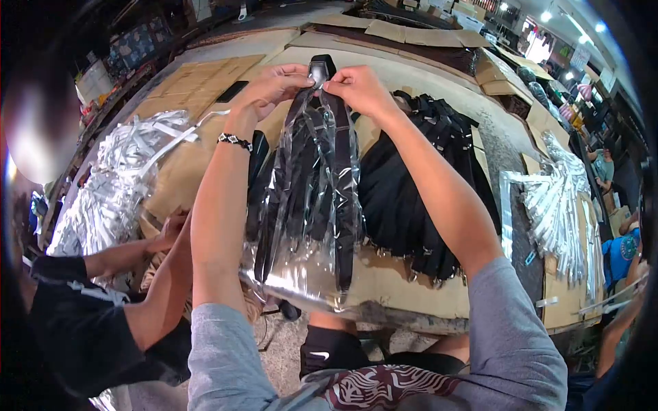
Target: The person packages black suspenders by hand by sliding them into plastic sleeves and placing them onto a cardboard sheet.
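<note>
At the far end of the clear plastic bag (pixel 346 226), both my hands meet. My left hand (pixel 277 85) and my right hand (pixel 360 89) pinch at the base of a black looped strap end (pixel 321 66), thumbs and fingers pressed together on either side. Long black straps (pixel 301 171) run from there toward me, with shiny plastic film around and over them. Right beside the bag, under my right forearm, a heap of black straps (pixel 425 178) with small metal ends lies on cardboard.
White strips (pixel 123 171) are heaped at the left, and a fan of white strips (pixel 558 198) lies at the right. A small black flat object (pixel 233 91) rests on cardboard (pixel 199 79). A co-worker's arm (pixel 154 274) reaches in close at my left. Other people sit at the far right.
</note>
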Action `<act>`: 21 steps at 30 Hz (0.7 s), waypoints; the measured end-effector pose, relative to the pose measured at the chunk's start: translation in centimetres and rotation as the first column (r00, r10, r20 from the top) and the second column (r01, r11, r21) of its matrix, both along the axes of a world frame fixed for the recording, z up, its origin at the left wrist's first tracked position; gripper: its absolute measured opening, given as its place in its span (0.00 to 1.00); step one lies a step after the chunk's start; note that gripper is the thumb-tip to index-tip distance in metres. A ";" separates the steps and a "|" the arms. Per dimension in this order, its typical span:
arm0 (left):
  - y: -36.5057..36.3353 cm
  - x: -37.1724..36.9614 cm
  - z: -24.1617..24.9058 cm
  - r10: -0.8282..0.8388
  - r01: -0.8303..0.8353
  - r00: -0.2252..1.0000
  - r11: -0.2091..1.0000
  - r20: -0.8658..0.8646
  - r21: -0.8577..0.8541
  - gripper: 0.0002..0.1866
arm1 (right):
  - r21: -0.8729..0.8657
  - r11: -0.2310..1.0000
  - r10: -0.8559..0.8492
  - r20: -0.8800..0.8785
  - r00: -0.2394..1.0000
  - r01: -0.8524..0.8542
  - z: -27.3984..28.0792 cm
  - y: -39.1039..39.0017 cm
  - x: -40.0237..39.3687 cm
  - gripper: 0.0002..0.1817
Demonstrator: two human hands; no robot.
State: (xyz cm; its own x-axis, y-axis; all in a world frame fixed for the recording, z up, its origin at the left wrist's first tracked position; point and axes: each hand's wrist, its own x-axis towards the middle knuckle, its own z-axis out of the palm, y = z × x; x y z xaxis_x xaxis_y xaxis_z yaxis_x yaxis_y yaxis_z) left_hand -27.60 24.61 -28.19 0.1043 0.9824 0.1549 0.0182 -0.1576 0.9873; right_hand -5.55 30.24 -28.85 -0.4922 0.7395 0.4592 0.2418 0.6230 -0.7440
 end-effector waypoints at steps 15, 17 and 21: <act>19.5 -5.1 -12.3 -0.031 0.012 0.997 0.969 -0.073 -0.245 0.16 | -0.483 0.866 -0.073 0.133 0.988 0.129 -10.7 15.1 -7.1 0.15; 21.9 -6.1 -15.6 0.059 -0.053 0.998 0.955 0.013 -0.291 0.20 | -0.542 0.837 -0.024 0.109 0.994 0.080 -13.4 16.5 -7.3 0.12; 22.3 -6.3 -13.8 0.098 -0.088 0.995 0.924 0.009 -0.371 0.23 | -0.584 0.797 0.131 -0.081 0.988 -0.153 -12.0 14.8 -6.0 0.11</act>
State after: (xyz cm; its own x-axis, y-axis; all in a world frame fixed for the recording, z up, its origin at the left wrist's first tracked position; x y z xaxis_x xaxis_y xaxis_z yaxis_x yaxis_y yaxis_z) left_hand -33.91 46.89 -42.03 0.0104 0.9755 -0.2197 -0.0124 0.2198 0.9755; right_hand -11.59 44.99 -40.88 -0.6053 0.7957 -0.0214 0.1525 0.0896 -0.9842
